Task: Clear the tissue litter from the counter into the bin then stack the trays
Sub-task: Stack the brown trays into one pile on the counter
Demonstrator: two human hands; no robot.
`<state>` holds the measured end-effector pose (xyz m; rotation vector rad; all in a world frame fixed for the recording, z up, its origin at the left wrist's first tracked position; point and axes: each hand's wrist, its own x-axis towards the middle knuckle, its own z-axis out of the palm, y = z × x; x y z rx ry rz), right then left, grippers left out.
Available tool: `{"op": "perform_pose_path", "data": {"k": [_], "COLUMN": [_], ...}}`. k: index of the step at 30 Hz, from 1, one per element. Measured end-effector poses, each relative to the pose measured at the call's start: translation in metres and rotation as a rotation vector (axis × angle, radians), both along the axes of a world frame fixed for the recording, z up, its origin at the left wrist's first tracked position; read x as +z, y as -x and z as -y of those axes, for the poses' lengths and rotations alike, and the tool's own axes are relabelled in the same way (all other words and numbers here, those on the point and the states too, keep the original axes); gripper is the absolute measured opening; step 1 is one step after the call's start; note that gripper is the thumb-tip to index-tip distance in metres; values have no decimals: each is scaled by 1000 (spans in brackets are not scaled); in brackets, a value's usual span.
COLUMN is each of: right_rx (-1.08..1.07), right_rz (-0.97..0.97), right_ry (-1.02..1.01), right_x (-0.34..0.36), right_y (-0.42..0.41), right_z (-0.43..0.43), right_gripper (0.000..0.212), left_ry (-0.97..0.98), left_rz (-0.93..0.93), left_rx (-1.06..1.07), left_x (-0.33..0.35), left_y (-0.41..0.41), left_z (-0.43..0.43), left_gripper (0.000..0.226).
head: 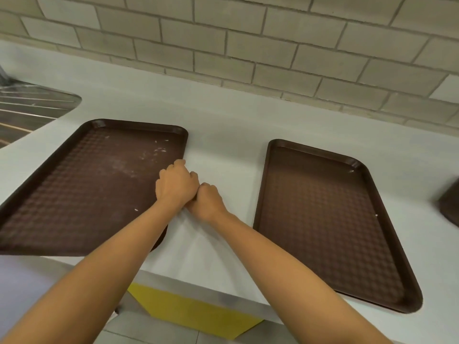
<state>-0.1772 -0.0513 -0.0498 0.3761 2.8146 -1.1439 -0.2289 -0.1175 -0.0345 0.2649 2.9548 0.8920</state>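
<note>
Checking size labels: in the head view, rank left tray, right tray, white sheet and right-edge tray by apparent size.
1-2. left tray and right tray: look alike, wide-angle distortion, so unranked.
3. white sheet, partly hidden.
4. right-edge tray, mostly out of frame.

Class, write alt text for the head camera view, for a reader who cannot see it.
Two bare hands, left hand and right hand, meet with curled fingers on a white counter, bunching a white sheet between two brown trays, the left tray speckled with crumbs, the right tray nearly clean.
</note>
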Motion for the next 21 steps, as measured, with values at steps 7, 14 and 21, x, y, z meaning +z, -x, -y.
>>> {"op": "perform_pose_path", "data": {"k": [7,14,21], "right_rx": [-45,-47,-198], "right_rz": [43,91,14], "right_ry": [97,123,402], "right_x": [-8,-3,4], "right_y": [11,16,8], "right_z": [19,18,0], "right_gripper": [32,26,25], "left_ry": [-129,-224,-362], "left_rz": [30,37,12], "left_rx": [10,49,5], "left_x": [-3,-1,9], "left_y": [9,10,1], "left_z": [7,4,-10], "left_gripper": [47,43,39]}}
